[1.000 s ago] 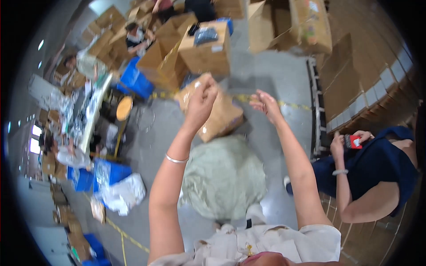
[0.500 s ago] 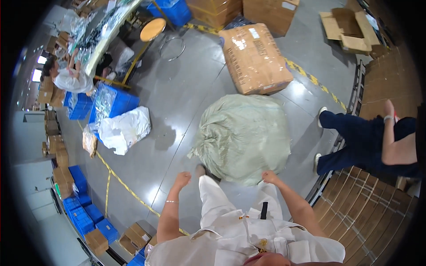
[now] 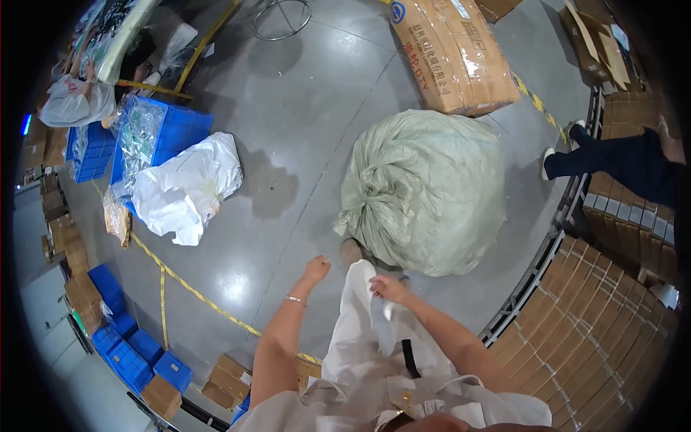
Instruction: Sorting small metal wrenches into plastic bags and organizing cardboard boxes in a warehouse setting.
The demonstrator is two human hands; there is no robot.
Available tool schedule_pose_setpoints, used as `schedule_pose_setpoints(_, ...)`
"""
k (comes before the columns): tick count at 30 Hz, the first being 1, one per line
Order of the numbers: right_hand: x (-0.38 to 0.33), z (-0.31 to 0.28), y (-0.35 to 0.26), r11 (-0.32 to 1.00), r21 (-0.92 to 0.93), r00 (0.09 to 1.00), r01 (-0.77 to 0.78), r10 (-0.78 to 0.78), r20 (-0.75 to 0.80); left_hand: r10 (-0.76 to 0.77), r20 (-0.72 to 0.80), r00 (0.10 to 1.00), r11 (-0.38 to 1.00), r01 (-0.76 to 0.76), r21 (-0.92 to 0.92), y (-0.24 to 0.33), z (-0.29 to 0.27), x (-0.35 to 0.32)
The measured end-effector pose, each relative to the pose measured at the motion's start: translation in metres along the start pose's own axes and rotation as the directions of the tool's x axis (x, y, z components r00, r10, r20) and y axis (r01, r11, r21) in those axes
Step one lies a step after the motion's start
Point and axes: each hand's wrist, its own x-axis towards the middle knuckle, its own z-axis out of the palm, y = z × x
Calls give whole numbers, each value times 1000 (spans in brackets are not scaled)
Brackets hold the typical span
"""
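Note:
A large pale green woven sack [image 3: 439, 194], gathered into a twisted neck at its left side, lies bulging on the grey floor in front of me. My left hand [image 3: 317, 269] hangs in a loose fist, left of my shoe and apart from the sack. With its fingers curled in, my right hand [image 3: 389, 289] is over my trouser legs, just below the sack's near edge. No object shows in either hand. A taped brown carton [image 3: 461, 61] stands against the sack's far side.
At the left, white plastic sheeting [image 3: 191, 183] leans on a blue crate [image 3: 176, 137]. Strapped flat cardboard [image 3: 576, 338] is stacked at the right. A person in dark trousers [image 3: 612, 162] stands at the right edge; another person in white [image 3: 75, 101] is far left. A metal ring base [image 3: 282, 20] lies beyond.
My view has shifted, so the sack now sits farther up and right. My right hand has moved inward from the sack's near edge to over my legs. My left hand stays closed.

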Motion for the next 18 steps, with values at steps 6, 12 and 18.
schedule_pose_setpoints(6, 25, -22, 20, 984, -134, 978, 116, -136, -157, 101, -24, 995, 982, -96, 160, 32, 36, 99)
schedule_pose_setpoints(12, 62, -101, 43, 992, 97, 940, -84, 111, -323, 180, -308, 934, 878, -11, 479, 55, 89, 188)
schedule_pose_setpoints(18, 118, -98, 21, 933, 340, 937, -115, 215, -275, -140, -10, 990, 985, 141, 97, 26, 89, 241)
